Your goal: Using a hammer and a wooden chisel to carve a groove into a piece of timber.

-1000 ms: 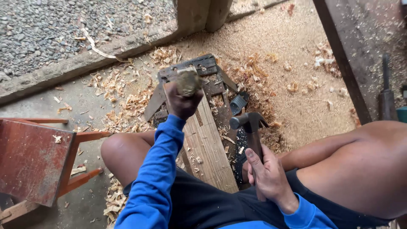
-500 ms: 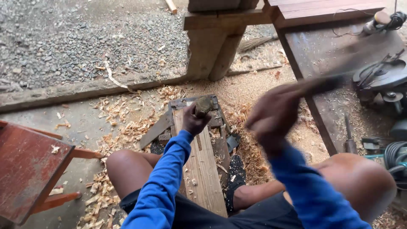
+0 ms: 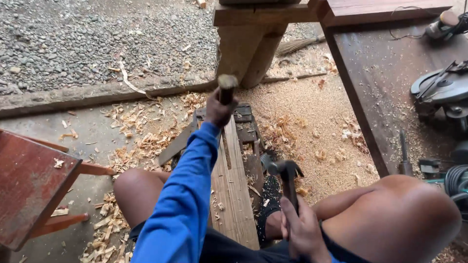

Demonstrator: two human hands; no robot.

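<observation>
Mid-chiselling, between strikes. Left grip (image 3: 218, 109) wrapped tight round chisel (image 3: 226, 87), upright on far end of plank (image 3: 234, 185). Right grip (image 3: 302, 229) clenched on claw hammer (image 3: 285, 178), lowered beside plank. Next, probably: square blow on chisel's head.

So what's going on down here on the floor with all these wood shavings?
A person sits on the ground astride a long wooden plank. The left hand grips a chisel stood upright on the far end of the plank, its battered top showing above the fist. The right hand holds a claw hammer by the handle, low beside the plank and away from the chisel. Shavings and sawdust cover the floor, and a circular saw sits to the right.
</observation>
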